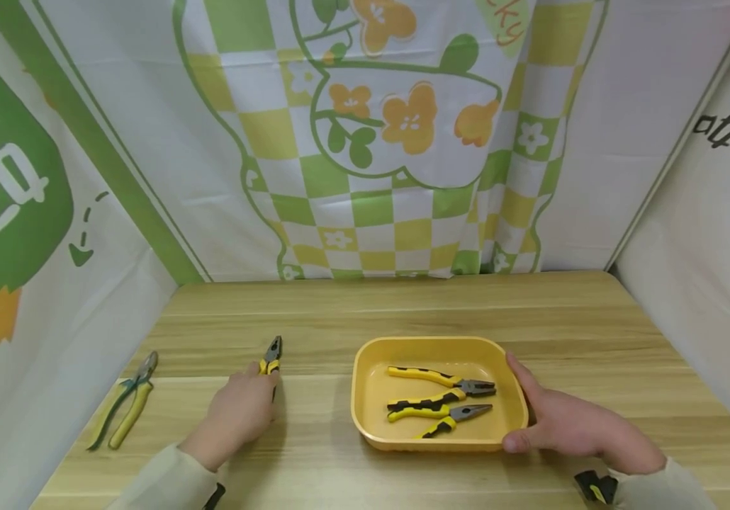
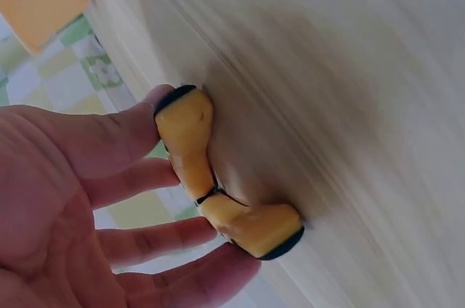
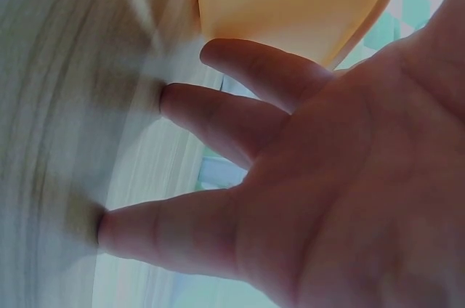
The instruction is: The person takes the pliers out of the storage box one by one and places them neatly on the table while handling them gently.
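Observation:
My left hand [image 1: 237, 411] grips a pair of yellow-and-black pliers [image 1: 272, 350], whose dark metal head points away over the table. In the left wrist view, thumb and fingers hold the two handles [image 2: 187, 123] from either side, close to the tabletop. On the right, my right hand [image 1: 569, 425] touches the right end of a yellow plastic tray [image 1: 429, 445], thumb at the near corner. The right wrist view shows its other fingers [image 3: 211, 119] spread and nearly straight, tips at the wood. Inside lie combination pliers [image 1: 470, 387] and, nearer, long-nose pliers [image 1: 467, 412].
Pliers with yellow-green handles [image 1: 127, 418] lie at the table's left side, handles spread. The wooden table [image 1: 320, 312] is bounded by printed cloth [image 1: 365, 205] at the back and white cloth walls on both sides.

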The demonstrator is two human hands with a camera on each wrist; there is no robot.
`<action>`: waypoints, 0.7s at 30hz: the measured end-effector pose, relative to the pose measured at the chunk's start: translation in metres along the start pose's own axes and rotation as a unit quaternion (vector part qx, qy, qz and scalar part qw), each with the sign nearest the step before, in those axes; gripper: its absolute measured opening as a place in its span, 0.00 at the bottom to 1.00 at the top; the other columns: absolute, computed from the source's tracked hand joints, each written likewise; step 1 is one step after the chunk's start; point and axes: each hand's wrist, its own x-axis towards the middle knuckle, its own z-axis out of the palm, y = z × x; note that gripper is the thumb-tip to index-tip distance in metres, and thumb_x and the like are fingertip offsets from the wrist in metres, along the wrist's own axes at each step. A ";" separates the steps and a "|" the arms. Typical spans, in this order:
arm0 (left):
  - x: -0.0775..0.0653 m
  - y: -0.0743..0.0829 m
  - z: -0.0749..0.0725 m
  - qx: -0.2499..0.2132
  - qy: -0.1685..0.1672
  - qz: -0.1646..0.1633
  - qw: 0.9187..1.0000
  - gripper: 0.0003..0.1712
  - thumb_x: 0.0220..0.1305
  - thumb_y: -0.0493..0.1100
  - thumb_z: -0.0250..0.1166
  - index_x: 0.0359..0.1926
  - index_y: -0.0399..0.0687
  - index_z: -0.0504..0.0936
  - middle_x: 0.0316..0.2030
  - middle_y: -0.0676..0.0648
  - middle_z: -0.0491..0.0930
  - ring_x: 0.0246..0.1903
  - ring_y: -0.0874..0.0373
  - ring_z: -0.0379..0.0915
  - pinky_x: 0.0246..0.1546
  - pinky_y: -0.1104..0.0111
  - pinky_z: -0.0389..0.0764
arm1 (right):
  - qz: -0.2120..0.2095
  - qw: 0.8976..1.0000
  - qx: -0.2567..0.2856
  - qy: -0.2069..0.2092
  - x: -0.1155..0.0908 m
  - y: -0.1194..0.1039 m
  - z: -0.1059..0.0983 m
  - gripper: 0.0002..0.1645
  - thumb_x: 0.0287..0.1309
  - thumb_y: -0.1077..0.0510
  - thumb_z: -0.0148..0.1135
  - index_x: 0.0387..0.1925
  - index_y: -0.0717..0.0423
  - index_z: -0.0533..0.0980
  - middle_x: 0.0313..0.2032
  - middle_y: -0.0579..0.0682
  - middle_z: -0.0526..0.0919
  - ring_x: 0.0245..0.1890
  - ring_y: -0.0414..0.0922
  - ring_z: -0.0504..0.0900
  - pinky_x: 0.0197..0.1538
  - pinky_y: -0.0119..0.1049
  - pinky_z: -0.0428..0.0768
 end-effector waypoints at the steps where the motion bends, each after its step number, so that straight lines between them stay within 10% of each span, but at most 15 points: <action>1: 0.000 -0.004 0.000 0.002 -0.001 -0.004 1.000 0.27 0.53 0.31 0.67 0.57 0.38 0.81 0.49 0.30 0.75 0.35 0.36 0.74 0.22 0.56 0.75 | 0.001 1.000 0.001 0.000 0.000 0.000 0.000 0.76 0.55 0.40 0.73 0.75 0.63 0.25 0.64 0.77 0.65 0.58 0.58 0.73 0.61 0.62 0.66; 21: -0.018 -0.085 -0.006 0.023 -0.025 -0.040 0.999 0.23 0.62 0.24 0.49 0.58 0.27 0.76 0.50 0.23 0.75 0.44 0.27 0.74 0.35 0.41 0.78 | 0.002 1.000 -0.010 -0.001 -0.002 0.002 0.000 0.75 0.56 0.40 0.72 0.75 0.63 0.24 0.65 0.77 0.64 0.57 0.58 0.74 0.58 0.58 0.70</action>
